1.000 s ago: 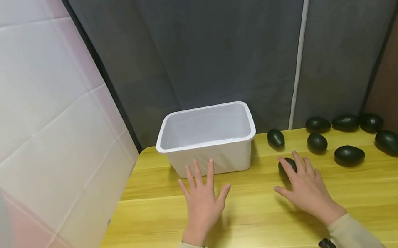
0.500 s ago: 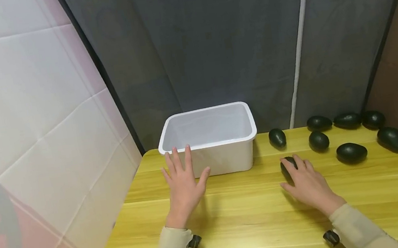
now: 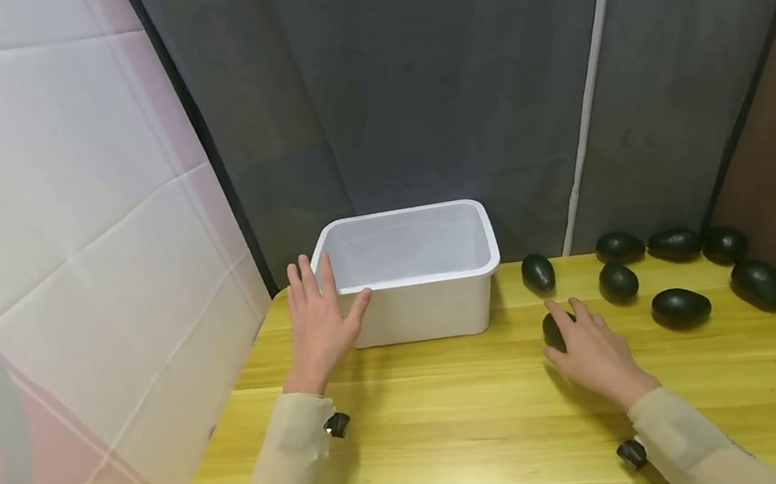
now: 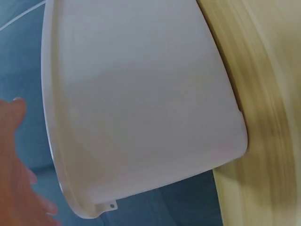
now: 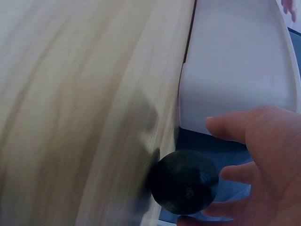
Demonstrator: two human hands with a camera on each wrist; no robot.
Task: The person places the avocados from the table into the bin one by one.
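Bright, even indoor light, soft shadows under the hands on the glossy yellow wooden table [image 3: 471,427], head view sharp with bowed wide-angle edges, both wrist views streaked with motion blur
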